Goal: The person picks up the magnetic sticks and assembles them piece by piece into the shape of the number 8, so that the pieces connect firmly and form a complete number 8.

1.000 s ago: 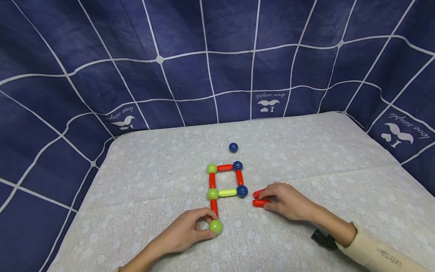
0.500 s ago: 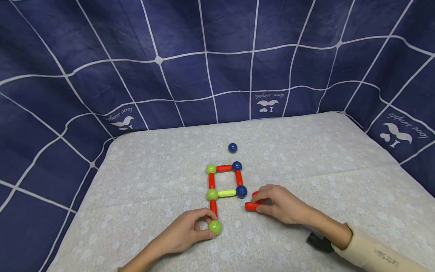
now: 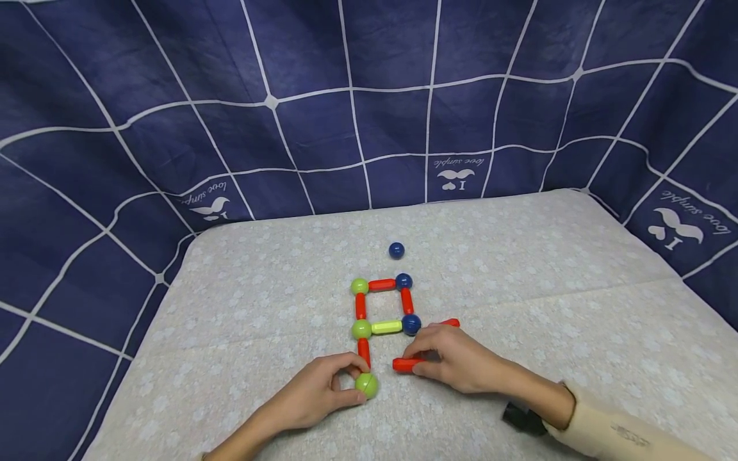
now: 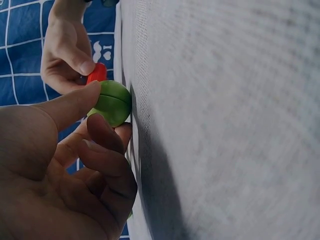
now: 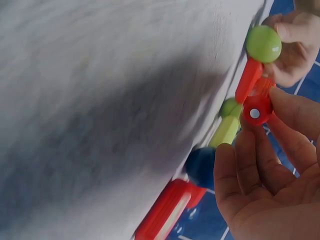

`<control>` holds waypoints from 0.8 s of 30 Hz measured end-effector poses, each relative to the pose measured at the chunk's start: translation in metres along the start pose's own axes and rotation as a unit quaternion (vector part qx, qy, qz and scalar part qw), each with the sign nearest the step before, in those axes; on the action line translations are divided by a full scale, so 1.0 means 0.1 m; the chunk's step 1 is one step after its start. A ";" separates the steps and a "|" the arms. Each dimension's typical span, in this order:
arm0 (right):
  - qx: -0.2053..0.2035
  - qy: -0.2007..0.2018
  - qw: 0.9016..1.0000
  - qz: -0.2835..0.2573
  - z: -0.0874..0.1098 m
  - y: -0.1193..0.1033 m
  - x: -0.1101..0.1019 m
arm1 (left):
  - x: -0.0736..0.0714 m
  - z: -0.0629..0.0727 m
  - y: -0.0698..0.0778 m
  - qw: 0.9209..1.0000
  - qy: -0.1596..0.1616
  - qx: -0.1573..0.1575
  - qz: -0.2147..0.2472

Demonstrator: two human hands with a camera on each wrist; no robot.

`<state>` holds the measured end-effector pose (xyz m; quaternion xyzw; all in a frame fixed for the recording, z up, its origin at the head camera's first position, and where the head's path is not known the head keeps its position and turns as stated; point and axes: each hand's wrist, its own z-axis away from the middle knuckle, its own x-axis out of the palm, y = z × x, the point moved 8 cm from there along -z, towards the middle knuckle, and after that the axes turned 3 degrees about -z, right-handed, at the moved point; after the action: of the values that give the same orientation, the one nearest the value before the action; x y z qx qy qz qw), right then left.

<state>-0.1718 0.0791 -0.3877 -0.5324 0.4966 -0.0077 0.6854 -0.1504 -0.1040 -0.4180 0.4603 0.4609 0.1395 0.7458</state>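
Observation:
My left hand (image 3: 314, 392) pinches a green ball (image 3: 366, 385) between thumb and fingers. A red rod (image 3: 364, 352) runs from that ball up to another green ball (image 3: 361, 329). Above it, balls and rods form a square with a yellow-green rod (image 3: 386, 327) along its near side and a blue ball (image 3: 411, 324) at its near right corner. To the right of the held ball, my right hand (image 3: 458, 363) pinches a red magnetic rod (image 3: 405, 365); its round end shows a pale disc (image 5: 254, 113) in the right wrist view. The rod's left tip is apart from the green ball.
Behind the right hand, a loose red rod (image 3: 451, 323) lies on the pale patterned tablecloth (image 3: 259, 275). A single blue ball (image 3: 396, 250) sits beyond the square. A dark blue checked curtain (image 3: 311, 141) surrounds the table's back and sides.
My right hand has moved left and toward me, carrying one red rod closer to the green ball. The second red rod stays behind, out of its fingers. My left hand has kept its place.

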 end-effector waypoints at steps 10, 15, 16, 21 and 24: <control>-0.015 -0.017 1.000 -0.003 -0.04 -0.04 0.13 | 0.01 -0.01 0.01 1.000 -0.002 0.002 0.005; -0.014 -0.023 1.000 -0.006 -0.06 -0.06 0.17 | 0.01 -0.01 0.00 1.000 -0.004 -0.001 0.002; -0.016 -0.022 1.000 -0.005 -0.07 -0.07 0.18 | 0.01 -0.01 0.00 1.000 -0.005 -0.001 0.002; -0.026 -0.022 0.999 0.002 -0.08 -0.10 0.22 | 0.00 0.00 -0.01 1.000 -0.006 -0.002 0.004; -0.027 -0.021 0.999 0.005 -0.08 -0.10 0.23 | 0.00 0.00 -0.01 1.000 -0.005 -0.002 0.003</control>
<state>-0.1601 0.0560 -0.3953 -0.5488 0.4848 0.0200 0.6807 -0.1504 -0.1043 -0.4187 0.4614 0.4552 0.1402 0.7485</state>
